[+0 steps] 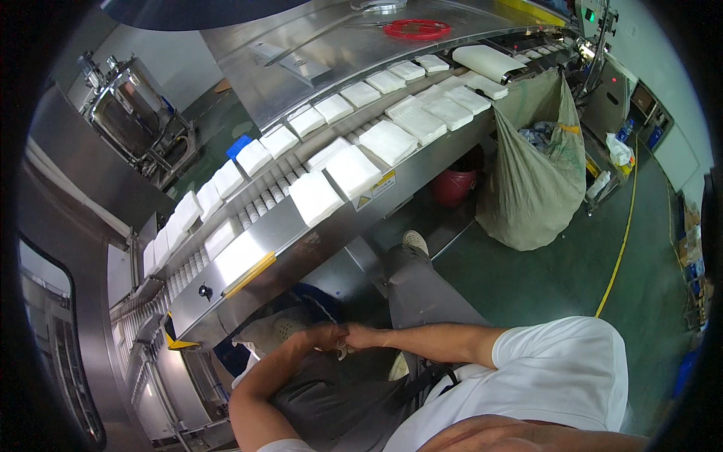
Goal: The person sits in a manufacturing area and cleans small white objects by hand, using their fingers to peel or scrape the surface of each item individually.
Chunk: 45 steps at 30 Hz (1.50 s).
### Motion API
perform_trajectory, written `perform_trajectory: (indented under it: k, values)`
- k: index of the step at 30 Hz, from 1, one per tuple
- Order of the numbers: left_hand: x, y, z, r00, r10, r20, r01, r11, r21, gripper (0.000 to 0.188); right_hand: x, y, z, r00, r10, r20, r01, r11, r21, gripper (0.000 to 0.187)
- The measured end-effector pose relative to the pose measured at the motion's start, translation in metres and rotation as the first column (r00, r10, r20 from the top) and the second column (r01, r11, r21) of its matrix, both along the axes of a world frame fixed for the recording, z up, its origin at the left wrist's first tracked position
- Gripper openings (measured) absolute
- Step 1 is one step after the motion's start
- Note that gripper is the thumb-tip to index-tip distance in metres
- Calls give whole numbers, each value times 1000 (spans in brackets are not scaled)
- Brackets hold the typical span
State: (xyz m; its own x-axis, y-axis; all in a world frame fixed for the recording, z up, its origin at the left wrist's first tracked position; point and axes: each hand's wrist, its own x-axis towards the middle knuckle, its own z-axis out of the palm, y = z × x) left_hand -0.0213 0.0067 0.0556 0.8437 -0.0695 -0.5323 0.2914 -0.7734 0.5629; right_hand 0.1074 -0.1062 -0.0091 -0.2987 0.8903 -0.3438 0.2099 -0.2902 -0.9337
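Note:
Over my lap, below the conveyor, my left hand (324, 337) and my right hand (364, 337) meet with their fingers closed. A small pale scrap (343, 349) shows between them; its kind is too small to make out, and the fingertips are partly hidden. Beyond my hands a steel roller conveyor (265, 202) runs from lower left to upper right. Flat white square stacks, like folded cloths or pads, lie along its near ledge, among them one white stack (315, 198). Similar white stacks (279, 141) line the far ledge. Neither hand touches the conveyor.
A large beige sack (531, 173) hangs at the conveyor's right end, with a dark red bucket (454, 187) beside it. A red coil (416, 29) lies on the steel top. At the left stand a steel tank (129, 113) and a blue piece (239, 146) behind the stacks.

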Motion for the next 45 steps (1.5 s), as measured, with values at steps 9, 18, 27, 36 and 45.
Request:
perform_trajectory:
  k: [9,18,27,36,45]
  values:
    - [15,-5,36,984,32,-174,-35,999,-14,24,6,-4,26,997,-21,68,6,976,220,20]
    - [1,0,14,996,-58,-65,62,996,63,22,-10,-3,-11,997,-26,-79,41,980,196,24]
    - [-18,9,-29,999,17,35,-10,986,-169,18,-5,-1,0,1000,24,-19,-25,999,-23,27]
    - [7,1,6,978,1,-211,-24,994,-106,27,-1,1,-19,997,65,-43,-65,998,-1,28]
    - [9,-4,22,976,-12,-218,2,999,-45,23,1,-3,21,993,59,-104,-67,994,-83,28]
